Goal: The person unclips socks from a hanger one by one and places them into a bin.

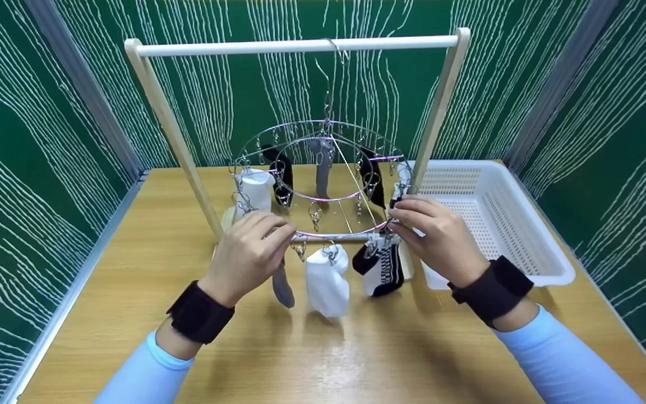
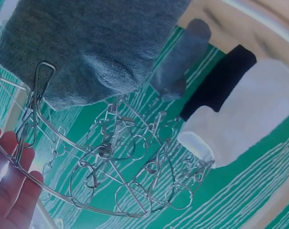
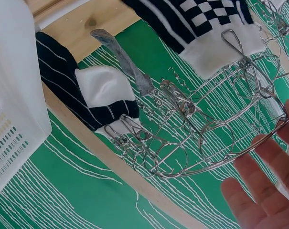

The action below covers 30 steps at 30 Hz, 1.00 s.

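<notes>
Fingers of the left hand (image 1: 253,255) and right hand (image 1: 441,238) are curled on the near rim of a round metal clip hanger (image 1: 321,200), the hands well apart. Below that rim hang a gray sock (image 1: 282,286) by the left hand, a white sock (image 1: 327,286), and a black-and-white patterned sock (image 1: 382,272) near the right hand. A tan surface (image 1: 149,280) spreads beneath; a white slotted basket (image 1: 541,224) rests on it at the right. Farther round hang a second white sock (image 1: 255,193), a black sock (image 1: 285,179) and, at the back, a second gray sock (image 1: 323,171). The hanger's hook sits over the bar (image 1: 244,47) of a wooden stand (image 1: 169,123) before a green wall (image 1: 239,101).
</notes>
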Available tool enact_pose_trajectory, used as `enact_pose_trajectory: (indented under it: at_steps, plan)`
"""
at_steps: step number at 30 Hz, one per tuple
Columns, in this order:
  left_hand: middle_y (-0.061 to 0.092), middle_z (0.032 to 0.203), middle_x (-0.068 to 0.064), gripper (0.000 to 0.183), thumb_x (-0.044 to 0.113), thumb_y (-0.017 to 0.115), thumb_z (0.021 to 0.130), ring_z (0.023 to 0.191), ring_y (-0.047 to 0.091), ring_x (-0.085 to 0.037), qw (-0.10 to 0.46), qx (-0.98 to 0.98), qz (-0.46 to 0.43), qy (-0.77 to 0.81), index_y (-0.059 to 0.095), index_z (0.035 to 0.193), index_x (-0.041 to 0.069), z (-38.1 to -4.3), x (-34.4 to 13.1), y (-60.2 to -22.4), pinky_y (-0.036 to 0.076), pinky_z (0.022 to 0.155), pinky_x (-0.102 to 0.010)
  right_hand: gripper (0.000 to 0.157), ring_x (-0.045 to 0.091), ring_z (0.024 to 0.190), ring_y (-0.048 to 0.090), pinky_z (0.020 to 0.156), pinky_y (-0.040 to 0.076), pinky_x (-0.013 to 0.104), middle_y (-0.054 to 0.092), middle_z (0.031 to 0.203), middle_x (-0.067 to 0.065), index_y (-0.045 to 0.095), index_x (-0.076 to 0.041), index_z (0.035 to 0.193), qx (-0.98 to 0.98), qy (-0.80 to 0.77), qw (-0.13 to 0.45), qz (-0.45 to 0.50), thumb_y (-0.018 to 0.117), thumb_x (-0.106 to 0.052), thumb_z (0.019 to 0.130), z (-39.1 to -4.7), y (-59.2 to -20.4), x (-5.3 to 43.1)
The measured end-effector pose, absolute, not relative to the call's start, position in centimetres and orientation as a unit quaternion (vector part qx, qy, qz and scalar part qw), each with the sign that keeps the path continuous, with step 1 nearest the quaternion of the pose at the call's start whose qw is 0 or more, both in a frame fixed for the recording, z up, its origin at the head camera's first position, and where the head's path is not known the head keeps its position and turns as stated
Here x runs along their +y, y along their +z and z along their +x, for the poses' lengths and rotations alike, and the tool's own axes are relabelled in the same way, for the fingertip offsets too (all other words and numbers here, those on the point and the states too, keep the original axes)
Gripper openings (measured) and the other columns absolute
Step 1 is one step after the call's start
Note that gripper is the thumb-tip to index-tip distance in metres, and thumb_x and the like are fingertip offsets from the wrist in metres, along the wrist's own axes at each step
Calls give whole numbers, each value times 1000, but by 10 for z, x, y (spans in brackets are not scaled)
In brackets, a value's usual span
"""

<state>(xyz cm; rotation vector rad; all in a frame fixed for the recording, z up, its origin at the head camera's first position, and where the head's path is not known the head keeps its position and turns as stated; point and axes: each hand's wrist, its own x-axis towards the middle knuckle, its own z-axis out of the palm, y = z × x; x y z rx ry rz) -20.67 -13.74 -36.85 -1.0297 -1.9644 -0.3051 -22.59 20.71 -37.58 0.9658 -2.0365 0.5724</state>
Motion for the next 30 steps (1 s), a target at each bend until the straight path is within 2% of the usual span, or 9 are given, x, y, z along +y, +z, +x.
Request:
enact_pose_trajectory:
  at_steps: [9, 13, 16, 20, 24, 30]
  plan:
    - [81, 104, -14, 19, 1, 84, 91, 101, 77, -32, 427, -799, -397, -145, 82, 109, 0, -205, -137, -368, 64, 98, -45, 27, 38, 96, 75, 86, 63, 52, 78, 103, 18, 82, 3, 103, -795, 244, 406, 379, 87, 14, 79, -226, -371, 206]
    - [81, 110, -18, 25, -4, 79, 87, 108, 76, -36, 455, -781, -391, -176, 80, 112, -3, -201, -132, -368, 62, 103, -48, 24, 37, 93, 73, 83, 63, 50, 78, 101, 18, 82, 3, 102, -793, 243, 411, 379, 87, 13, 80, -226, -369, 205]
    - [79, 108, -20, 27, -7, 77, 83, 104, 75, -36, 486, -753, -392, -209, 79, 110, -5, -197, -126, -368, 63, 98, -47, 21, 36, 93, 73, 83, 63, 47, 78, 100, 17, 82, 2, 102, -795, 238, 409, 380, 87, 9, 83, -226, -369, 205]
    - [77, 98, -17, 22, -4, 81, 81, 89, 73, -29, 501, -726, -407, -237, 76, 103, -4, -188, -112, -372, 64, 83, -37, 19, 34, 94, 73, 84, 62, 43, 78, 101, 16, 82, 2, 104, -798, 235, 404, 381, 86, 7, 86, -226, -369, 205]
    - [78, 94, -15, 21, 1, 85, 83, 82, 75, -26, 475, -733, -412, -260, 75, 101, -3, -178, -99, -379, 65, 79, -32, 19, 33, 94, 72, 83, 61, 41, 77, 101, 15, 82, 2, 105, -798, 233, 402, 384, 85, 7, 87, -227, -368, 205]
    - [81, 110, -21, 36, 11, 86, 91, 101, 81, -32, 393, -796, -369, -277, 74, 118, -9, -169, -86, -389, 66, 94, -38, 17, 34, 96, 72, 86, 61, 42, 77, 102, 17, 82, 2, 105, -804, 228, 396, 379, 85, 5, 89, -226, -366, 205]
